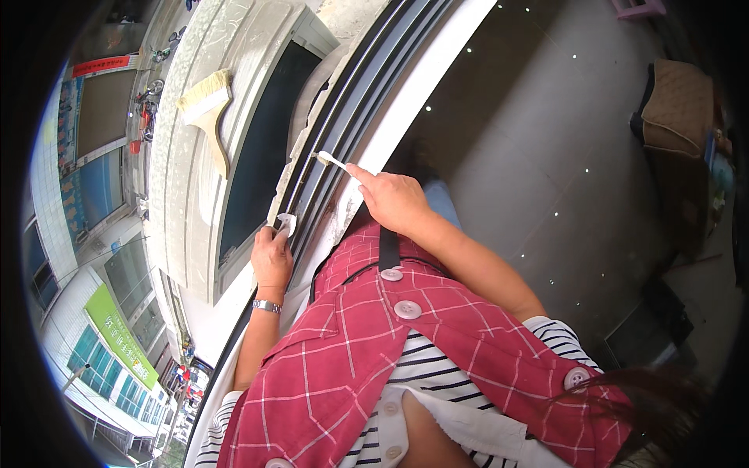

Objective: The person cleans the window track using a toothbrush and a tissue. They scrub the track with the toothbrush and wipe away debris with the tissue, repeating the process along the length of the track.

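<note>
My right hand (393,199) grips a white toothbrush (335,159) by its handle. The bristles rest on the dark metal track of a sliding window (351,117). Further along the same track, my left hand (272,257) holds a crumpled white tissue or cloth (287,223) at the outer edge of the frame. A wide flat paintbrush (206,114) with pale bristles and a wooden handle lies outside, on top of an air-conditioner outdoor unit (196,193).
A white sill (430,73) runs along the inner side of the track. Indoors, a brown quilted cover (676,108) drapes over furniture on the grey speckled floor (526,146). A pink stool (638,8) stands at the far edge. Outside lie a street and buildings (117,327) far below.
</note>
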Demonstrator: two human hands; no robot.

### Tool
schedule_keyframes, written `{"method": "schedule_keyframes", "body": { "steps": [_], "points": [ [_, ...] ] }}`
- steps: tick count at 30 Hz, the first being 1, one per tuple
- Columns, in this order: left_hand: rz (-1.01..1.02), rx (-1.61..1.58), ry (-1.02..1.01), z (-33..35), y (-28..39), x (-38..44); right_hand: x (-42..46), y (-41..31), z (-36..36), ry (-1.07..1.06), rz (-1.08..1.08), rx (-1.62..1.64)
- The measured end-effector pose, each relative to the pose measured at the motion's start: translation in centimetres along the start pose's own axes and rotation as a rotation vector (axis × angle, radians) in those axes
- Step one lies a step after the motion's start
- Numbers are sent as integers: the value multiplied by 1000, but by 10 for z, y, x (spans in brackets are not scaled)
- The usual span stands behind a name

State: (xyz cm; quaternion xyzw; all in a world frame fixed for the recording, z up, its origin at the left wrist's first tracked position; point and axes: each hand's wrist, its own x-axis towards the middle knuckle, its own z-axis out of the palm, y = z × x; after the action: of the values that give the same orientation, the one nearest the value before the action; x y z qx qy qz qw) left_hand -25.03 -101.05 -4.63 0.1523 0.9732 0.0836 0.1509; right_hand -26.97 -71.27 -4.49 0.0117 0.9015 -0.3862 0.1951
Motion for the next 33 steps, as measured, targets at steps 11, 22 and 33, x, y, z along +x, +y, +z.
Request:
{"method": "schedule_keyframes", "body": {
  "steps": [11,22,33],
  "points": [
    [-10,69,-43,13,-2,-10,-9,-27,17,-35,108,-144],
    [-64,198,-71,24,-13,-33,8,-53,60,-221,29,-314],
    [-202,48,-58,19,-2,-35,-15,-91,102,-386,-45,-270]
  ]
}}
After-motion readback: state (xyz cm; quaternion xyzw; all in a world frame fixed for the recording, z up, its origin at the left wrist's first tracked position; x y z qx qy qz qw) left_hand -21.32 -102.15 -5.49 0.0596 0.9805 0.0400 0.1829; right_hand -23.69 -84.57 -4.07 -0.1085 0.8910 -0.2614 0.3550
